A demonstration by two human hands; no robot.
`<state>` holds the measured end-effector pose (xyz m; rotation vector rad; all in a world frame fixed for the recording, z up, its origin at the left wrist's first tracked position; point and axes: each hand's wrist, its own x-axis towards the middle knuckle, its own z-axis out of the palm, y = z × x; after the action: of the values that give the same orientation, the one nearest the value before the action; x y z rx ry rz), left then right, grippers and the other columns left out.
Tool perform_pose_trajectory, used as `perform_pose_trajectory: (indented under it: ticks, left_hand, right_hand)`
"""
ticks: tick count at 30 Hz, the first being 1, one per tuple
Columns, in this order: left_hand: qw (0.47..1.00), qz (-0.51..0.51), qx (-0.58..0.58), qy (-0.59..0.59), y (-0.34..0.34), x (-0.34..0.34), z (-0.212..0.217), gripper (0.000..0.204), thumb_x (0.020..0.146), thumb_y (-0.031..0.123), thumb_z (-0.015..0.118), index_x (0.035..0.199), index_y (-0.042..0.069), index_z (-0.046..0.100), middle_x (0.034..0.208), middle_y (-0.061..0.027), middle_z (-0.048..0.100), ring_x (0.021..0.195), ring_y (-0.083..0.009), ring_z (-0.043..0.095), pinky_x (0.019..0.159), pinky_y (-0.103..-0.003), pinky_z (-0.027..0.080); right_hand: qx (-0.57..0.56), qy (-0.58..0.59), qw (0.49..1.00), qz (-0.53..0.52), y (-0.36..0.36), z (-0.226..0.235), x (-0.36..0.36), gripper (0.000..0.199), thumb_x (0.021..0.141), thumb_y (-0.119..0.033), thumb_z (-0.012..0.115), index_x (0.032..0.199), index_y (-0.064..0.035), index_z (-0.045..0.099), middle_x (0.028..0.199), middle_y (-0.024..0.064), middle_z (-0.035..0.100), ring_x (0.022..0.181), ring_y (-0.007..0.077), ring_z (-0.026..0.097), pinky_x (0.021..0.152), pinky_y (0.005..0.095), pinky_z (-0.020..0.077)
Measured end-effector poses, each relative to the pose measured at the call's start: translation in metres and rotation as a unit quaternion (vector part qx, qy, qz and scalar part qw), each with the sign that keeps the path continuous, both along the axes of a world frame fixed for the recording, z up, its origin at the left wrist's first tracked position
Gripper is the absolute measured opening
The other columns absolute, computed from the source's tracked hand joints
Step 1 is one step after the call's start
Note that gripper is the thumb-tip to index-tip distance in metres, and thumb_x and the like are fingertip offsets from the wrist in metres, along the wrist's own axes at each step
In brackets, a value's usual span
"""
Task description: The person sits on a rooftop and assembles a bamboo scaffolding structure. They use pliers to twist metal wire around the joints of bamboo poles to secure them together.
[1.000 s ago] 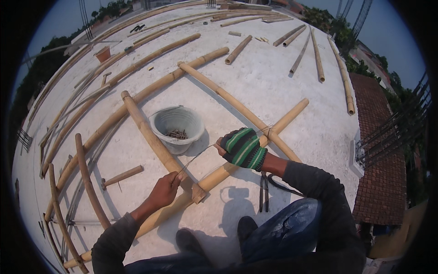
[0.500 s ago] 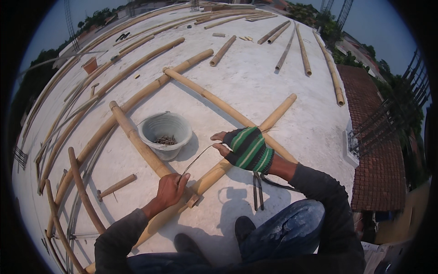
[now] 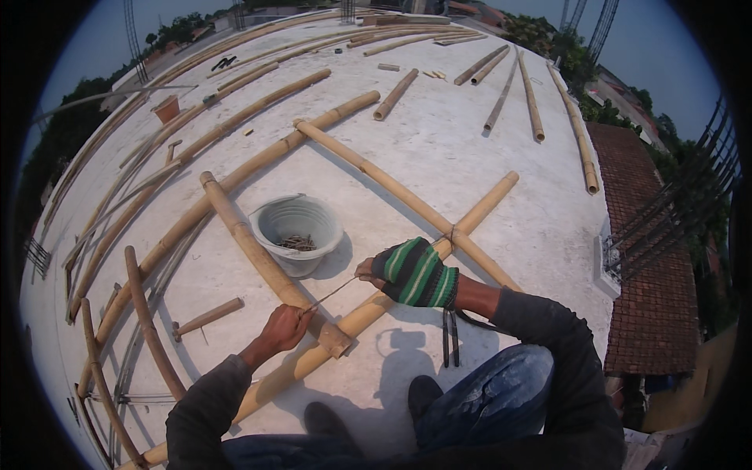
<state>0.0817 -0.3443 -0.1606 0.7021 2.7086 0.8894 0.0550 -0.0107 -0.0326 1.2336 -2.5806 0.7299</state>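
Observation:
A thin dark cord (image 3: 332, 294) runs nearly straight between my two hands, above the corner where two bamboo poles cross. My bare left hand (image 3: 283, 327) is closed on one end, beside the end of the shorter bamboo pole (image 3: 249, 243). My right hand (image 3: 413, 272), in a green and black striped fingerless glove, pinches the other end over the long near bamboo pole (image 3: 365, 316). Under the left hand, the shorter pole rests across that near pole. Where another bamboo pole (image 3: 376, 177) crosses it farther right, a dark binding (image 3: 453, 233) shows.
A grey bucket (image 3: 290, 215) holding small brown pieces stands inside the bamboo frame. A hammer (image 3: 210, 317) lies to the left; a dark two-handled tool (image 3: 450, 341) is near my right knee. More bamboo poles (image 3: 395, 94) lie across the pale roof slab. A tiled roof (image 3: 646, 258) lies beyond its right edge.
My right hand has come down and slightly left, its fingers closing together on the cord. The curved cord is now drawn straighter. The view has shifted slightly.

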Motion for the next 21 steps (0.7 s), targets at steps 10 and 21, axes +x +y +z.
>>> perform_pose_trajectory:
  ticks: [10, 21]
  left_hand:
    - [0.956, 0.012, -0.084, 0.282, 0.011, 0.011, -0.013, 0.035, 0.108, 0.032, 0.058, 0.091, 0.005, 0.071, 0.078, -0.0194, 0.069, 0.071, -0.0435, 0.068, 0.064, -0.055, 0.052]
    - [0.998, 0.04, 0.05, 0.011, -0.005, 0.004, -0.028, 0.055, 0.112, 0.035, 0.053, 0.074, -0.005, 0.059, 0.058, -0.0246, 0.056, 0.056, -0.0408, 0.061, 0.059, -0.053, 0.047]
  right_hand:
    - [0.059, -0.088, 0.993, -0.061, 0.007, -0.004, -0.001, 0.022, 0.102, -0.025, 0.066, 0.112, -0.0097, 0.078, 0.095, 0.013, 0.078, 0.084, 0.0316, 0.075, 0.075, 0.0423, 0.0587]
    - [0.023, -0.057, 0.996, -0.066, -0.002, -0.012, -0.008, 0.022, 0.104, -0.027, 0.065, 0.114, -0.0108, 0.076, 0.091, 0.0126, 0.077, 0.081, 0.0305, 0.074, 0.073, 0.0417, 0.0573]
